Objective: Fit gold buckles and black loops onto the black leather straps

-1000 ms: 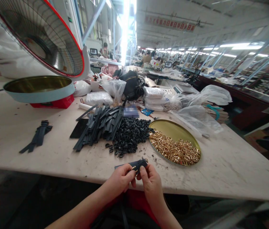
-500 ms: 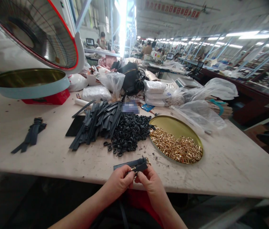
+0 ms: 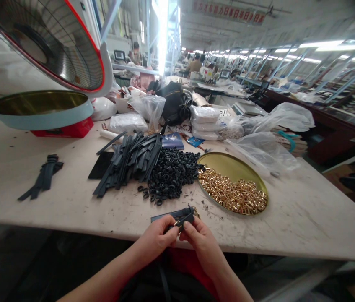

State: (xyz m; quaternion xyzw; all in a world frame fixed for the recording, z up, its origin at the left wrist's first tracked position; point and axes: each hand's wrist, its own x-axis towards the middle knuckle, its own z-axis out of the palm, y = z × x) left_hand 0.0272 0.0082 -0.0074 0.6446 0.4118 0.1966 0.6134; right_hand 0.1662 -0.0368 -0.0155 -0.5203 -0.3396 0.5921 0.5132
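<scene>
At the table's near edge both my hands are closed around one small piece of work. My left hand (image 3: 160,234) pinches a small gold buckle (image 3: 176,224), mostly covered by the fingers. My right hand (image 3: 203,238) grips a dark strap (image 3: 186,219) that meets the buckle. Just beyond the fingers lie finished-looking dark straps (image 3: 161,216) with gold metal at their right end. Farther back are a heap of flat dark straps (image 3: 130,161) and a pile of small black loops (image 3: 172,174). Many gold buckles (image 3: 234,193) lie in a round gold tray (image 3: 227,161).
To the left, a few straps (image 3: 43,176) lie together. A round heater (image 3: 48,42) leans over a large shallow tin (image 3: 42,119) on a red box (image 3: 64,129). Plastic bags (image 3: 265,151), wrapped packs (image 3: 204,119) and a black bag (image 3: 175,102) crowd the back.
The strap in my hands has tilted slightly, and my right thumb has shifted up onto it. My left hand keeps its pinch. The piles look the same.
</scene>
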